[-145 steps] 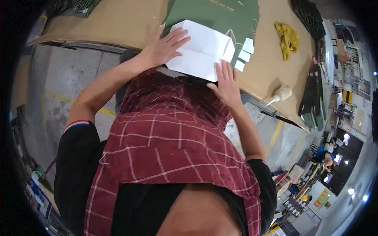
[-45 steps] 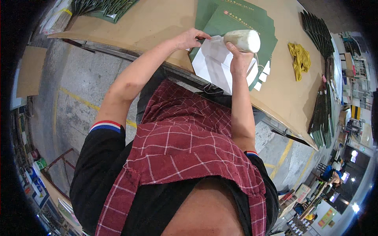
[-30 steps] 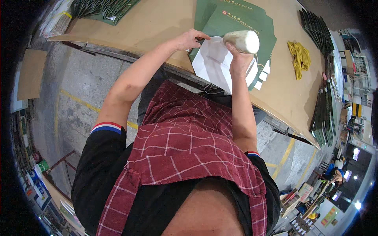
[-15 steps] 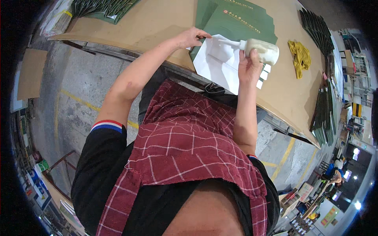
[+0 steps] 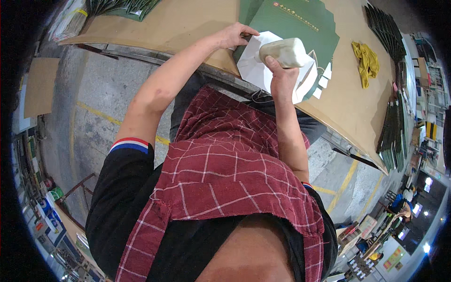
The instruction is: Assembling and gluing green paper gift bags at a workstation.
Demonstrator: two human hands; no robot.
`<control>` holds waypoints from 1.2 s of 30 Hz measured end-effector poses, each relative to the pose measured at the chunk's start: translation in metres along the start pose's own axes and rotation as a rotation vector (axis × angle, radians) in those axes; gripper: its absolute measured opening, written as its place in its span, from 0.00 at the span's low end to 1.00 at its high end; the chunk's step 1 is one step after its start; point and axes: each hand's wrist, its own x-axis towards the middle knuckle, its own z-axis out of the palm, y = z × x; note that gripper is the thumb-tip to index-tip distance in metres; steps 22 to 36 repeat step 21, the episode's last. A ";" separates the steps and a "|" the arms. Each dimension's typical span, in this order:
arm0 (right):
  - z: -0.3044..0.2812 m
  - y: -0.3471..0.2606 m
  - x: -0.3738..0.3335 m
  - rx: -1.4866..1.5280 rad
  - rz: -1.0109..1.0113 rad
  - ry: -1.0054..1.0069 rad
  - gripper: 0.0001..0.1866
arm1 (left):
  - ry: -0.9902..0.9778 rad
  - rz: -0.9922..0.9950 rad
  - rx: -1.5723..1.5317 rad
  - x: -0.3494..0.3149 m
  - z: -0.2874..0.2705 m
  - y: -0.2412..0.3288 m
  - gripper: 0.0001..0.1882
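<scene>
In my right hand (image 5: 283, 79) is a whitish plastic squeeze bottle (image 5: 283, 52), held tilted with its base toward the right. Its tip is hidden behind its body, over a white folded paper flap (image 5: 251, 61). This flap looks like the spread end of a green paper bag. My left hand (image 5: 235, 35) is at the flap's upper left corner, index finger stretched out and touching the edge, thumb apart. Beneath and beyond lies a stack of green printed paper bags (image 5: 300, 23), with several white tabs (image 5: 323, 82) along its right edge.
A crumpled mustard-yellow cloth (image 5: 366, 63) lies on the brown tabletop (image 5: 350, 101) to the right. Bundles of folded dark green bags (image 5: 392, 131) line the table's right side. More green bags (image 5: 124, 8) and a banded white bundle (image 5: 69, 21) sit at the far left.
My right hand has swung the bottle leftward and turned it, so the nozzle that showed before is now hidden. My left hand has shifted slightly up and right at the flap's corner.
</scene>
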 end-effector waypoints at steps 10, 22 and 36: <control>0.000 0.004 0.000 -0.070 -0.043 -0.006 0.22 | -0.010 -0.008 0.020 0.003 0.000 -0.015 0.23; -0.012 -0.001 -0.020 -0.091 -0.050 0.008 0.24 | 0.025 -0.110 0.102 -0.006 -0.002 0.020 0.23; -0.012 -0.001 -0.020 -0.091 -0.050 0.008 0.24 | 0.025 -0.110 0.102 -0.006 -0.002 0.020 0.23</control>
